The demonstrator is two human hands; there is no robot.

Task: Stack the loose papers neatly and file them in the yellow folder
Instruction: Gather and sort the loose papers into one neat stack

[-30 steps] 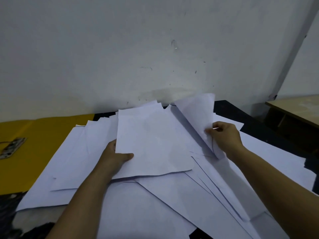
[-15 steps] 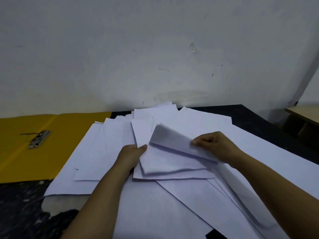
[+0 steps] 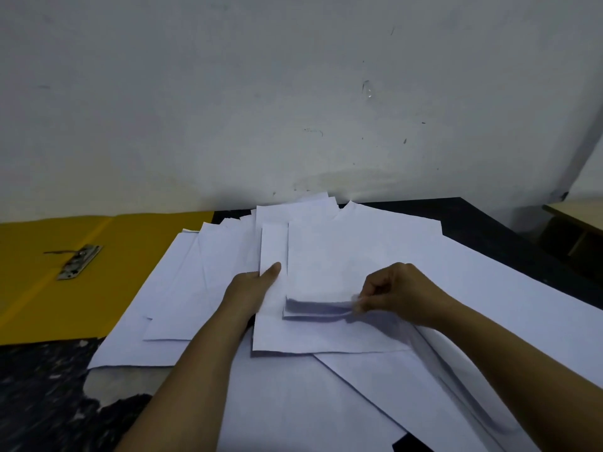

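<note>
Currently gathering. Left hand [image 3: 257, 285] grips the left edge of the small stack [image 3: 326, 272], thumb on top, likely to steady it while sheets are added. Right hand [image 3: 396, 293] pinches the near corner of the top sheets, lifted slightly, apparently squaring them. Loose papers [image 3: 440, 370] fan out around the stack across the dark tabletop [image 3: 39, 402]. Yellow folder [image 3: 36, 282] lies open left of the stack, metal clip [image 3: 78, 261] exposed, ready for filing.
</note>
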